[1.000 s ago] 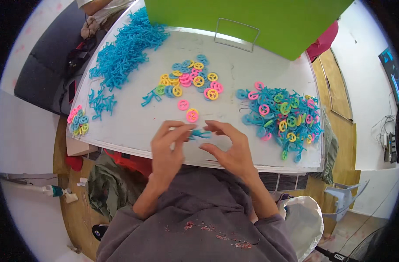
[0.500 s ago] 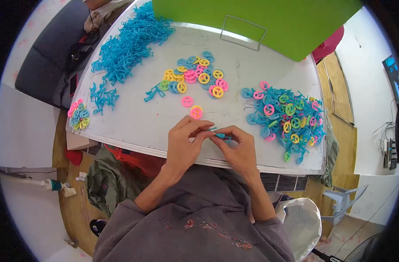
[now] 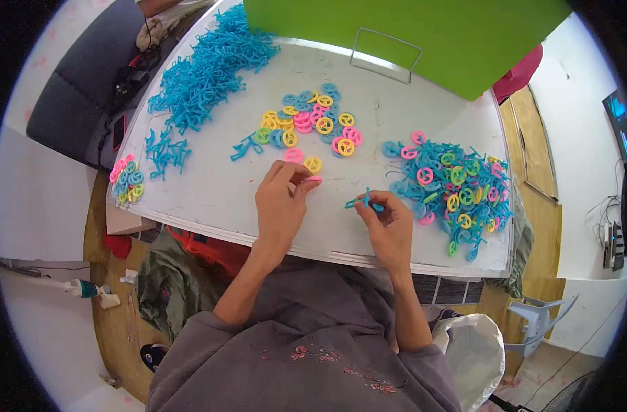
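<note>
My left hand (image 3: 280, 206) pinches a small pink plastic wheel (image 3: 314, 179) between thumb and fingertips, just below a yellow wheel (image 3: 313, 165) lying on the table. Another pink wheel (image 3: 294, 155) lies close beyond those fingers. Apart from it, to the right, my right hand (image 3: 390, 230) is closed on a blue plastic frame piece (image 3: 353, 203), with part of the blue plastic hidden by its fingers. Past both hands lies a loose group of yellow, pink, blue and green wheels (image 3: 302, 118), and a few blue frame pieces (image 3: 245, 147) sit at its left.
Blue frame pieces form a big heap (image 3: 207, 75) at the far left, with a smaller pile (image 3: 168, 154) nearer. Blue pieces with coloured wheels lie piled (image 3: 458, 185) at right. Small wheels (image 3: 127, 180) sit by the left edge. A green board (image 3: 409, 34) stands across the back.
My hands have separated. The left moved up and took hold of a pink wheel that lay over the yellow one; the right moved right with the blue frame piece.
</note>
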`<control>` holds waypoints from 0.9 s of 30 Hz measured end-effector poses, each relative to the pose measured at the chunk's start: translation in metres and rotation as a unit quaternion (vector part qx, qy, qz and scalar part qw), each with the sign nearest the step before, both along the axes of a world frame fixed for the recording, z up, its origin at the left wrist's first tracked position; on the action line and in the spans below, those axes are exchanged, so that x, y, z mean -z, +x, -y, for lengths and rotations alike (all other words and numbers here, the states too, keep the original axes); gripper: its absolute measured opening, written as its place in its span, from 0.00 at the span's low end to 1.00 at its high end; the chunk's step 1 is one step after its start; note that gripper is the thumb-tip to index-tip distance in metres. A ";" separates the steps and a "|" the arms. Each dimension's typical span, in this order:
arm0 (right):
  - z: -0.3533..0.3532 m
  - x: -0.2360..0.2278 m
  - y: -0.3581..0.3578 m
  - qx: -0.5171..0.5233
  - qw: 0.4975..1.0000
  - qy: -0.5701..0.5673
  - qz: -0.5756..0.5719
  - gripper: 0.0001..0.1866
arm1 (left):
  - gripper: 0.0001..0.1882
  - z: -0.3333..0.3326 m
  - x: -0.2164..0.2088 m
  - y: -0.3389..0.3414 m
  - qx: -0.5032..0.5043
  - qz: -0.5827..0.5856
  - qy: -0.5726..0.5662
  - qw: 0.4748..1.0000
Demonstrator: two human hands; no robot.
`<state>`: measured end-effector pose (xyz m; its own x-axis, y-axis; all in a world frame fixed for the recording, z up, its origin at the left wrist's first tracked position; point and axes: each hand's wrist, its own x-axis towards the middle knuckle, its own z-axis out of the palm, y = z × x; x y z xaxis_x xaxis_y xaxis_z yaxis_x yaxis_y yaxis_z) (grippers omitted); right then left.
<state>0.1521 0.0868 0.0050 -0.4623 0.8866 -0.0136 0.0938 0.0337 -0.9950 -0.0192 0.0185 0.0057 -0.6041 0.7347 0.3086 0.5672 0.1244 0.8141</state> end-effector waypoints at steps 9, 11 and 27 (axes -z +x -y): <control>0.001 0.001 -0.002 -0.022 0.997 0.009 -0.073 0.07 | 0.07 0.008 -0.010 0.018 0.175 0.403 0.008 0.898; 0.001 0.003 0.000 -0.023 0.997 0.023 -0.069 0.07 | 0.07 0.007 -0.013 0.021 0.184 0.430 0.005 0.884; 0.008 -0.002 -0.007 0.001 0.998 -0.045 -0.042 0.14 | 0.04 0.006 0.001 0.043 0.076 0.129 0.031 0.988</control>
<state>0.1455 0.0791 0.0068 -0.4636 0.8844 -0.0540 0.0104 -0.0555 -0.9984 0.0237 0.0129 0.0046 -0.5524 0.8076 0.2065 0.3488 -0.0011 0.9372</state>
